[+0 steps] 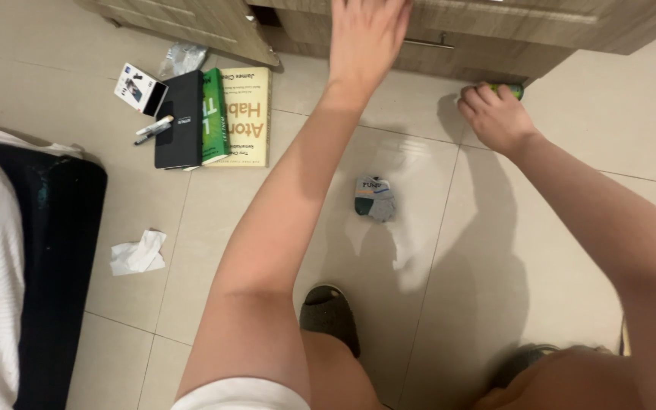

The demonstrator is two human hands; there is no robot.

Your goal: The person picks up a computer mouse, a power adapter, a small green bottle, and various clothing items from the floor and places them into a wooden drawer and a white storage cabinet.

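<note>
1. wooden cabinet (pixel 495 34) stood beyond both hands; its door (pixel 191 23) hung ajar to the left of the left hand's reach, contents not visible.
2. left hand (pixel 366 34) lay flat, fingers spread, against the cabinet front, holding nothing.
3. right hand (pixel 495 118) was curled on a green can (pixel 512 89) lying on the floor at the cabinet's foot. judged step: picking the can up; the next move called for a firm wrap and a lift clear of the base.
4. folded sock (pixel 375 197) lay near, between the arms, apart from both hands.
</note>
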